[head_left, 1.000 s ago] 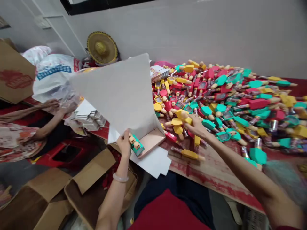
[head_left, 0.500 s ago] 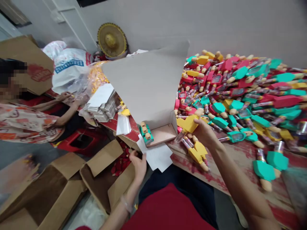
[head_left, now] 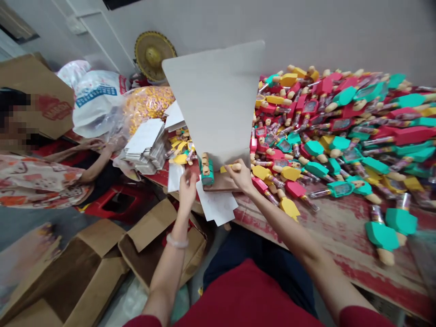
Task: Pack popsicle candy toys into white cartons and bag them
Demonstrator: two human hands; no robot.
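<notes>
An open white cardboard box (head_left: 218, 97) stands on the table with its tall lid raised. Green toys with beige knobs (head_left: 207, 170) lie at its left inner side. My right hand (head_left: 241, 176) is closed around a yellow toy (head_left: 225, 169) and reaches into the box's right half; the fingers partly cover the toy. At the box's left front corner, my left hand (head_left: 188, 185) has its fingers curled together, and whatever they may hold is hidden. White card flaps (head_left: 218, 204) hang below the box over the table edge.
A big heap of red, green and yellow toys (head_left: 316, 131) covers the right of the table (head_left: 327, 231). Flat white cartons (head_left: 145, 143) are stacked left. Open brown cartons (head_left: 160, 227) stand below. A co-worker (head_left: 41, 177) sits at far left.
My right hand has carried the yellow toy leftward into the box. My left hand has risen from the brown carton to the box's left corner. The view has shifted slightly.
</notes>
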